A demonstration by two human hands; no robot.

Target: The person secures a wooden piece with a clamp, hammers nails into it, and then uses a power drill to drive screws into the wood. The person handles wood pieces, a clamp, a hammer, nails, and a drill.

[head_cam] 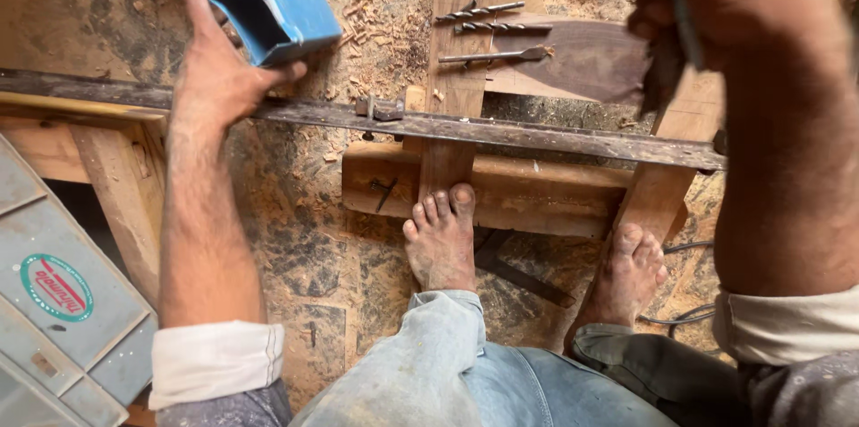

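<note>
At the upper left of the head view, my left hand (215, 60) grips a small blue box (276, 13). The thumb presses one side wall and the fingers wrap around the far side, so the box is clamped between them, lifted clear of the floor and tilted with its open mouth facing left and toward me. The interior looks dark and I see nothing in it; the far end of the cavity is hidden, so contents cannot be confirmed.

I judge the box to be light, thin-walled cardboard or plastic. It should crush if squeezed hard near the open mouth; the firmer hold would be across the walls close to the closed end. Its smooth surface may slip in dusty fingers.

At the upper right, my right hand (716, 6) is blurred. The fingers are curled together around a thin grey rod-like item (687, 29), which I cannot identify.

Outward from the hands: three drill bits (490, 29) lie side by side on a wooden plank (461, 42), well apart from the box. A long metal bar (501, 130) crosses the wooden frame (501, 194). My bare feet (440, 239) rest against that frame. Wood shavings (367, 33) cover the floor. A grey metal case (54, 320) sits at lower left.
</note>
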